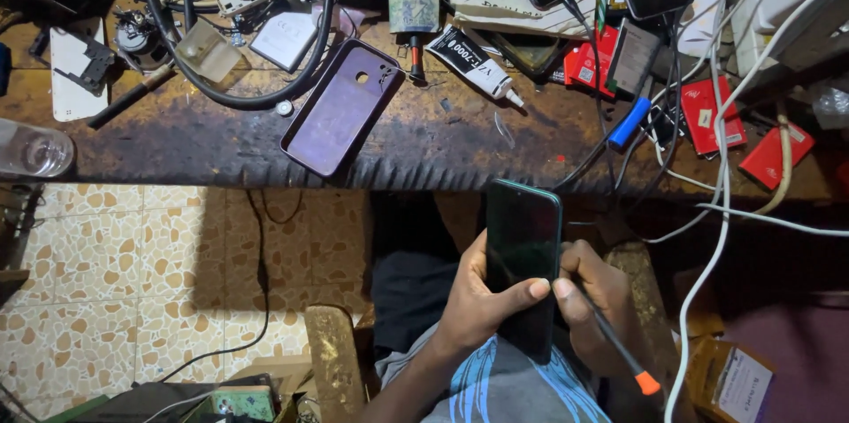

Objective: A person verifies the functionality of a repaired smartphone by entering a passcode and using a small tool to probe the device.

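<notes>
From the head view, the left hand (482, 304) wraps around the lower half of a dark smartphone (523, 246), thumb pressed across its glass face, holding it upright over the person's lap, just below the edge of the worn workbench (221, 144). The right hand (592, 299) sits against the phone's right edge, fingers closed around a thin black tool with an orange end (619, 343), its tip meeting the phone beside the left thumb. Beyond the grip, on the bench, lie a purple back cover (340, 109) and an adhesive tube (473, 60). The phone looks light, rigid, slick and breakable; gripping it by its side edges seems safest.
</notes>
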